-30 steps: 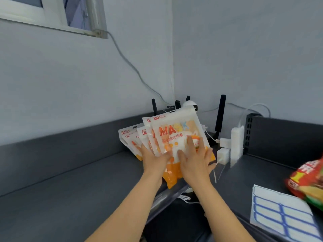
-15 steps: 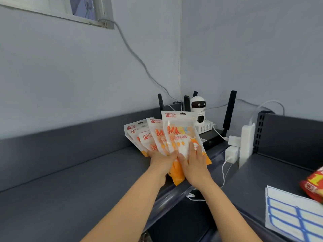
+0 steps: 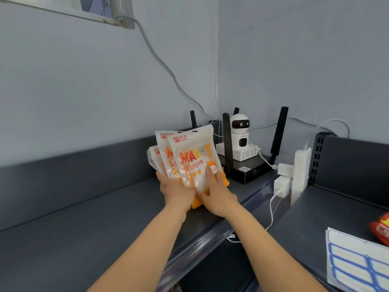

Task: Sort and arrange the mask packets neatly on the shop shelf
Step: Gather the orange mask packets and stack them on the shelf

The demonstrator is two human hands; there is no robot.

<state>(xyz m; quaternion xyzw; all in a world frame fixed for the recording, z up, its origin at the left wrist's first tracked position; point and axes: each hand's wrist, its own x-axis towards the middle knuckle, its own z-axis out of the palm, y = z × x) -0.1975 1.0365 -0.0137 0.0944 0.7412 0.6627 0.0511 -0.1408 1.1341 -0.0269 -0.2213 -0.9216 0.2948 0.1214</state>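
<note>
Mask packets (image 3: 190, 159) upright near shelf (image 3: 84, 228) edge; left hand (image 3: 176, 192) grips, right hand (image 3: 217, 197) presses.

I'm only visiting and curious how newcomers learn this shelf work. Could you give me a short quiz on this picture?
1. True or false: the mask packets lie flat on the shelf.
2. What stands behind the packets, to their right? A: white camera. B: kettle. C: plant.
3. How many hands touch the packets?
Key: 1 false, they are held up on end. 2 A. 3 two: left hand and right hand.
</note>
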